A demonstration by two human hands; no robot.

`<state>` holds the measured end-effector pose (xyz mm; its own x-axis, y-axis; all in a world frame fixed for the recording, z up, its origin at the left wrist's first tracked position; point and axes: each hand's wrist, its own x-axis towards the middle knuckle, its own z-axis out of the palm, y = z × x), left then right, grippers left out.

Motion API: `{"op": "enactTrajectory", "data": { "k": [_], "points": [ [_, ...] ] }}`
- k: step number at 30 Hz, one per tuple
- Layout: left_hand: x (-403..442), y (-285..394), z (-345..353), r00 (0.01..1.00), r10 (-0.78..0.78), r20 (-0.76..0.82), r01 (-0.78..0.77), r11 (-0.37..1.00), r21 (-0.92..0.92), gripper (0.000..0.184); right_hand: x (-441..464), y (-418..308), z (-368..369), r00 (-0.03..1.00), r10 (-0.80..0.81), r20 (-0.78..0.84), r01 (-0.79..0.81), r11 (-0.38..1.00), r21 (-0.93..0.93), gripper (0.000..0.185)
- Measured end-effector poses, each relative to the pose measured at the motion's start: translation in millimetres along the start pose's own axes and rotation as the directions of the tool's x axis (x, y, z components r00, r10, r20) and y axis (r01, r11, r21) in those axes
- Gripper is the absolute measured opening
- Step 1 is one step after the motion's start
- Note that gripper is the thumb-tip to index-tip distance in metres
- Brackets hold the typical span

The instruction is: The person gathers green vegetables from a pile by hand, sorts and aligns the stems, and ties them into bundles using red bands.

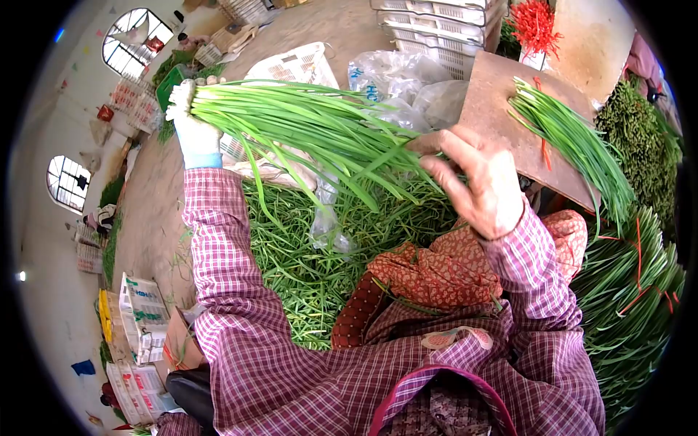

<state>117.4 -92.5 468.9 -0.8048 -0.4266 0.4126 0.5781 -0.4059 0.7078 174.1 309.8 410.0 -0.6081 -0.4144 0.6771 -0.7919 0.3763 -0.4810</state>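
Observation:
A bunch of garlic chives stretches across the upper middle, its pale stem ends at the left and loose green tips at the right. My left hand, in a white glove, is closed around the stem ends. At the tips, my right hand is bare, its thumb and fingers curled together on the leaf ends. Several long leaves droop below the bunch. A tied bunch of chives with a red band lies on a brown board to the right of my right hand.
Loose green leaves cover the ground before my lap. Clear plastic bags and a white crate lie beyond, near stacked crates. Red ties sit at the board's far edge. More bunches are piled at the right.

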Motion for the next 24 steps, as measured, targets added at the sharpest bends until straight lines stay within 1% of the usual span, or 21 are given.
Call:
{"op": "enactTrajectory", "data": {
  "k": [1, 3, 4, 5, 6, 8, 9, 10, 11, 13, 14, 15, 17, 19, 20, 24],
  "points": [
    [-1, -2, 0, 1.0, 0.023, 0.004, -0.023, 1.0, -0.005, 0.011, 1, -8, 0, 1.0, -0.026, -0.006, 0.026, 0.989, 0.148, 0.012],
    [-3, -5, 2, 0.999, 0.04, 0.01, -0.04, 0.999, -0.01, 0.011, 2, -18, 9, 0.999, -0.04, -0.003, 0.038, 0.948, 0.316, 0.013],
    [-5, -7, 4, 0.999, 0.043, 0.004, -0.043, 0.999, -0.034, 0.011, 2, -22, 15, 1.0, -0.016, -0.017, 0.021, 0.92, 0.392, 0.013],
    [-6, -8, 6, 0.999, 0.047, -0.001, -0.047, 0.997, -0.059, 0.01, 3, -22, 19, 0.998, 0.041, 0.055, -0.063, 0.87, 0.489, 0.013],
    [-7, -10, 6, 0.998, 0.043, 0.048, -0.038, 0.994, -0.099, 0.009, 5, -19, 25, 0.999, 0.034, 0.026, -0.043, 0.867, 0.497, 0.012],
    [-12, -11, 14, 0.998, 0.05, 0.033, -0.046, 0.994, -0.1, 0.009, 8, -10, 39, 1.0, 0.029, -0.003, -0.024, 0.863, 0.504, 0.012],
    [-15, -12, 17, 0.998, 0.057, 0.017, -0.055, 0.993, -0.101, 0.008, 10, -4, 46, 0.998, 0.042, 0.053, -0.058, 0.937, 0.345, 0.013],
    [-15, -13, 19, 0.998, 0.058, 0.001, -0.057, 0.994, -0.095, 0.007, 9, 1, 54, 0.992, 0.064, 0.104, -0.082, 0.982, 0.173, 0.015],
    [-16, -15, 20, 0.998, 0.056, 0.004, -0.055, 0.994, -0.097, 0.007, 7, 8, 69, 0.991, 0.088, 0.102, -0.095, 0.994, 0.058, 0.015],
    [-19, -18, 23, 0.996, 0.072, 0.056, -0.065, 0.991, -0.117, 0.006, 6, 13, 90, 0.982, 0.152, 0.113, -0.145, 0.987, -0.066, 0.014],
    [-22, -20, 26, 0.994, 0.077, 0.074, -0.069, 0.991, -0.116, 0.006, 5, 14, 97, 0.982, 0.153, 0.111, -0.146, 0.987, -0.066, 0.014],
    [-23, -21, 27, 0.994, 0.077, 0.075, -0.068, 0.991, -0.116, 0.006, 6, 14, 101, 0.981, 0.167, 0.1, -0.165, 0.986, -0.029, 0.015],
    [-26, -23, 30, 0.992, 0.049, 0.116, -0.034, 0.99, -0.134, 0.006, 7, 14, 108, 0.979, 0.183, 0.09, -0.185, 0.983, 0.009, 0.016],
    [-27, -26, 31, 0.99, 0.043, 0.136, -0.023, 0.989, -0.147, 0.005, 10, 12, 112, 0.975, 0.207, 0.075, -0.216, 0.966, 0.142, 0.018],
    [-27, -27, 31, 0.987, 0.039, 0.155, -0.014, 0.987, -0.162, 0.005, 11, 11, 112, 0.963, 0.25, 0.101, -0.266, 0.941, 0.21, 0.018],
    [-31, -29, 35, 0.992, 0.042, 0.122, -0.027, 0.992, -0.126, 0.003, 14, 10, 109, 0.955, 0.273, 0.117, -0.292, 0.935, 0.2, 0.017]
  ]
}}
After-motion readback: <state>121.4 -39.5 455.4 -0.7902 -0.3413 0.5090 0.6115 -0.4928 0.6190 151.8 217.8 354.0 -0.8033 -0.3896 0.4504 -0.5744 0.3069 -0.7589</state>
